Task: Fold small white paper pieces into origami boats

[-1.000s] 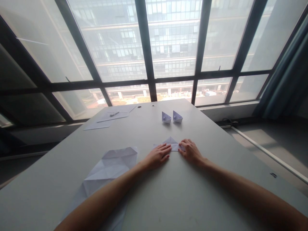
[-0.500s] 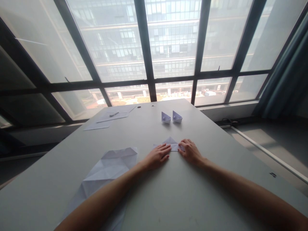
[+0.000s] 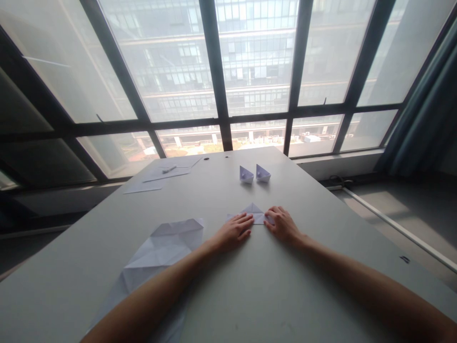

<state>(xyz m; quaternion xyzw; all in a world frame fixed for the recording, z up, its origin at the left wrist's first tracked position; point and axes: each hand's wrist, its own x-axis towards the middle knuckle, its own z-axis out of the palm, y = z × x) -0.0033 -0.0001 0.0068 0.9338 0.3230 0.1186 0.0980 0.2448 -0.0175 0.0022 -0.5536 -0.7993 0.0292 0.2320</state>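
Observation:
A small piece of folded white paper [image 3: 255, 218] with a triangular peak lies on the table in front of me. My left hand [image 3: 233, 232] rests flat across its left side, fingers stretched out. At the right end, the fingers of my right hand [image 3: 283, 226] are curled in and hold the paper's edge; part of that end is hidden under them. Beyond my hands stand two folded paper shapes, a left one [image 3: 246, 175] and a right one [image 3: 263, 175], both pointed like small boats.
A large creased white sheet [image 3: 167, 243] lies to the left, partly beneath my left forearm. Flat paper sheets [image 3: 144, 186] are at the far left of the white table [image 3: 285, 295], with a small white marker-like object [image 3: 169, 169] on them. Windows rise behind the table.

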